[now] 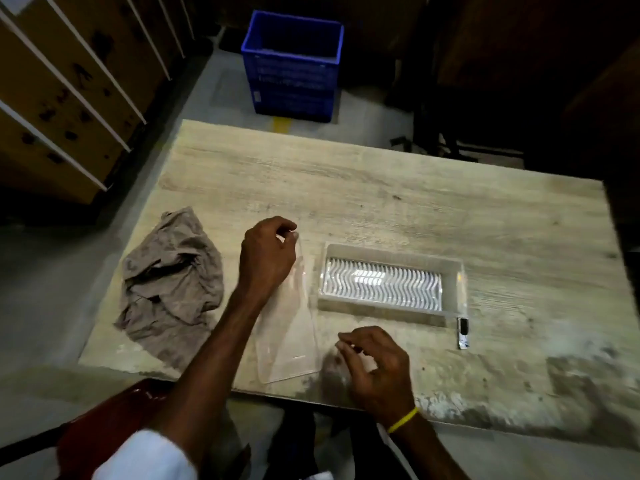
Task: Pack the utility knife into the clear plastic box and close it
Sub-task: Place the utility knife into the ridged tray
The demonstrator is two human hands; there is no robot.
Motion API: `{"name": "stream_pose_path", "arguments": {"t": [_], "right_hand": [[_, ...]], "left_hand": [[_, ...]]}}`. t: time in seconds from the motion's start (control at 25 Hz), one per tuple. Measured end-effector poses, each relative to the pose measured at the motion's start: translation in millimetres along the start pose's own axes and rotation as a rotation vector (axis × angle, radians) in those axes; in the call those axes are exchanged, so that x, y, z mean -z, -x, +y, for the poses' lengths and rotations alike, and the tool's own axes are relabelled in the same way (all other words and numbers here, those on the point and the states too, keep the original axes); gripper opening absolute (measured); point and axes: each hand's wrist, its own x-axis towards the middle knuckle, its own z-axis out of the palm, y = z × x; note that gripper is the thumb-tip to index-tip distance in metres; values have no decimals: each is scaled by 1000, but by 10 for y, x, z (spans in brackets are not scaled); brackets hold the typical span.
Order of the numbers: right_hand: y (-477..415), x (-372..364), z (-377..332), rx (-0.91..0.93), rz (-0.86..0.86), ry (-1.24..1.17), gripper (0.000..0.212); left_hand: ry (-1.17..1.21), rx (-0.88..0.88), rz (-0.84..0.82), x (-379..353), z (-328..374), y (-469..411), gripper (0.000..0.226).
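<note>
So, big wooden table (381, 188) first, open clear box (393, 280) sitting empty mid-right, lid (294, 337) lying flat just left of it. Left hand (266, 258) pinching the lid's far corner; right hand (375, 363) loosely curled near the front edge, gripping nothing as far as can be told. Knife (463, 332) lying off the box's near right corner, long axis pointing roughly away from the body. Closer to the right hand by far, so probably a rightward reach for that one.
</note>
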Motion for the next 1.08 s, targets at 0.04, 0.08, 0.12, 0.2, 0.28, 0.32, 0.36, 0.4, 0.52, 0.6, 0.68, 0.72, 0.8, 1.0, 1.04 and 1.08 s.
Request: {"name": "stream_pose_path", "arguments": {"t": [0.04, 0.08, 0.12, 0.2, 0.28, 0.32, 0.36, 0.4, 0.52, 0.6, 0.68, 0.72, 0.8, 1.0, 1.04, 1.08], "right_hand": [[-41, 222, 66, -71, 137, 4, 7], [-64, 439, 161, -161, 266, 27, 6], [-66, 680, 295, -275, 402, 55, 8], [-45, 1069, 615, -498, 606, 107, 14], [-25, 1335, 922, -678, 635, 151, 9], [-28, 1417, 1037, -763, 598, 167, 10], [-38, 1447, 1128, -832, 543, 175, 16], [-54, 1450, 1185, -878, 492, 181, 22], [-106, 1423, 1271, -894, 383, 205, 36], [-119, 1381, 1306, -884, 295, 250, 40], [-126, 1346, 1338, -886, 245, 280, 40], [-132, 1337, 1361, -890, 231, 293, 39], [-151, 1317, 1382, -903, 215, 310, 40], [-221, 1336, 1447, -915, 228, 297, 28], [-242, 1350, 1465, -929, 230, 284, 26], [-258, 1363, 1481, -944, 226, 270, 26]], "left_hand": [[51, -36, -50, -85, 236, 96, 11], [93, -68, -101, -179, 464, 197, 9], [125, -104, -157, -312, 720, 303, 8], [130, -221, -250, -616, 1160, 490, 8], [41, -399, -323, -1015, 1547, 624, 12], [-25, -476, -366, -1246, 1727, 667, 15], [-99, -533, -410, -1467, 1866, 687, 18], [-179, -579, -451, -1685, 1976, 687, 21], [-473, -678, -561, -2272, 2106, 635, 27], [-692, -704, -606, -2507, 2069, 558, 25], [-811, -682, -630, -2632, 2036, 482, 22], [-832, -672, -640, -2679, 2035, 457, 22], [-830, -668, -644, -2722, 2039, 443, 20], [-759, -561, -587, -2801, 2070, 582, 6], [-756, -534, -577, -2813, 2090, 613, 7], [-761, -511, -569, -2823, 2119, 638, 10]]}}
